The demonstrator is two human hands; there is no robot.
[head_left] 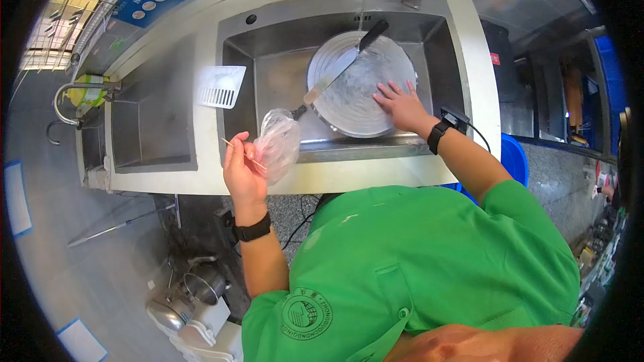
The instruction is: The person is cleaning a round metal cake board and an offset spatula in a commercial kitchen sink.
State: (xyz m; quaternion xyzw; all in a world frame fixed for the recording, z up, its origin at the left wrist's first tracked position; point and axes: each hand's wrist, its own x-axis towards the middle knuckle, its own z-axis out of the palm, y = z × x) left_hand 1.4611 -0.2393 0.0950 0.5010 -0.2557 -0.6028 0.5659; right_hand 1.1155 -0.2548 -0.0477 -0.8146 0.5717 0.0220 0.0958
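The left hand (245,171) grips a crumpled plastic bag (278,144) together with a thin wooden stick (245,153), both held above the near edge of the worktop (201,174), just in front of the sink (268,80). The right hand (401,104) lies flat with fingers spread, grasping nothing, on the right side of the round board (355,94) that stands in the sink. A knife (342,67) rests across the board, handle toward the far rim and blade close to the fingertips. Caution: the board looks wet, so the flat hand could slide into the blade. The stick is pressed against the bag and could puncture it. A loosened grip would drop the bag into the sink.
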